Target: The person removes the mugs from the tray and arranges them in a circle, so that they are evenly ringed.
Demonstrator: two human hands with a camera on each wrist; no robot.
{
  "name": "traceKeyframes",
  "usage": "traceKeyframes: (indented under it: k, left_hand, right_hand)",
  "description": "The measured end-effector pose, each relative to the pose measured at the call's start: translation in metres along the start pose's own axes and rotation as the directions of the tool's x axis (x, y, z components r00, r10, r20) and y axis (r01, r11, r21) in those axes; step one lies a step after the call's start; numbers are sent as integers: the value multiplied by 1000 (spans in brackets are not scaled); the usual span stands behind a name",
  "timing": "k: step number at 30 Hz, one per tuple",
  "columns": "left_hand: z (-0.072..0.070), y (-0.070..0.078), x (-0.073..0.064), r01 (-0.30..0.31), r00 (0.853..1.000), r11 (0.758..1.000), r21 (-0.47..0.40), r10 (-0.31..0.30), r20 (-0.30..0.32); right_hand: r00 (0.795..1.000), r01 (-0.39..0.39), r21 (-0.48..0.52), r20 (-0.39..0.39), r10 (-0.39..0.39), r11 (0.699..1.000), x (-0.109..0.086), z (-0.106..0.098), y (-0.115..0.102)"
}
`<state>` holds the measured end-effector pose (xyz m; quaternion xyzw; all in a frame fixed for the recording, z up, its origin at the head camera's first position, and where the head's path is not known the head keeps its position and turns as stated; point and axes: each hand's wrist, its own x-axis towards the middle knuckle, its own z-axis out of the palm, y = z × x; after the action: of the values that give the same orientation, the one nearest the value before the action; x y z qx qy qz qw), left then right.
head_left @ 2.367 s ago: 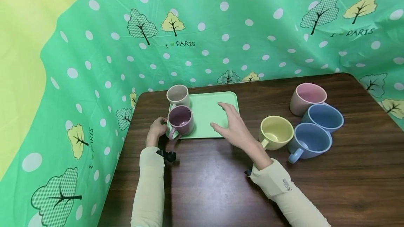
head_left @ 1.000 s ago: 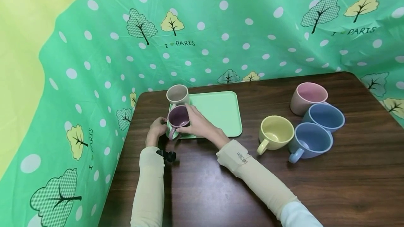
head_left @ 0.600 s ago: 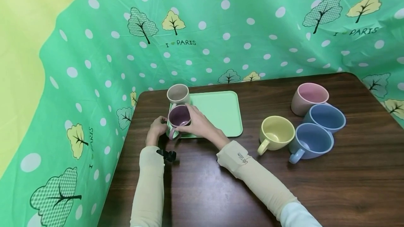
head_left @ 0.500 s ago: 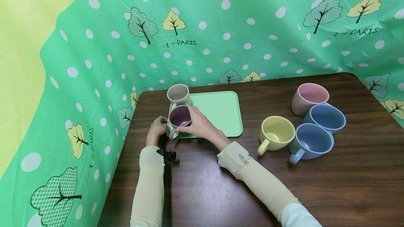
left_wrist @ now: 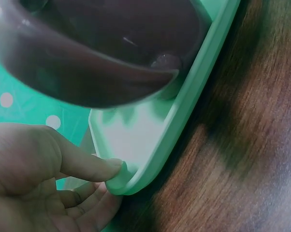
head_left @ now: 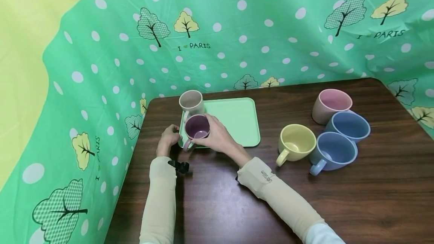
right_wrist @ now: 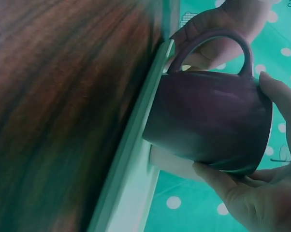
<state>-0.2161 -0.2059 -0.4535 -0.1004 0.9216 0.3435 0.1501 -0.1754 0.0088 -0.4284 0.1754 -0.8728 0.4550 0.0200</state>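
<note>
The purple mug (head_left: 196, 125) is at the left end of the light green tray (head_left: 235, 119), its handle towards the person. My right hand (head_left: 219, 136) grips its right side, thumb (right_wrist: 278, 94) near the handle and fingers round the far side. In the right wrist view the mug looks close above the tray's rim; whether its base touches the tray I cannot tell. My left hand (head_left: 168, 138) pinches the tray's near left corner, thumb (left_wrist: 94, 166) over the rim and fingers at the outside. Behind the purple mug stands a grey-beige mug (head_left: 191, 99).
To the right of the tray stand a yellow mug (head_left: 295, 144), two blue mugs (head_left: 335, 153) and a pink mug (head_left: 325, 112), close together. The dark wooden table (head_left: 217, 199) ends at a green patterned cloth (head_left: 230, 40) along the back and left.
My right hand has come over from the yellow mug, taken hold of the purple mug and shifted it slightly right and nearer, away from the grey-beige mug. My left hand stays at the tray corner.
</note>
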Motion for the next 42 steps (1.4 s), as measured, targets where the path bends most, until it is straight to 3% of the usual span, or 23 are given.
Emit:
traceKeyframes:
  k: [14,20,42]
  left_hand:
    - [3,-1,0,9,1000,999,-51,-10,-4]
    - [3,-1,0,24,1000,998,-66,-23,8]
    - [3,0,0,21,1000,998,-52,-20,13]
  right_hand:
    - [988,-128,-44,-97,124,991,-11,-25,10]
    - [972,-196,-51,-141,188,979,-13,-45,12]
    - [908,-343,-78,-282,309,936,-26,-101,16]
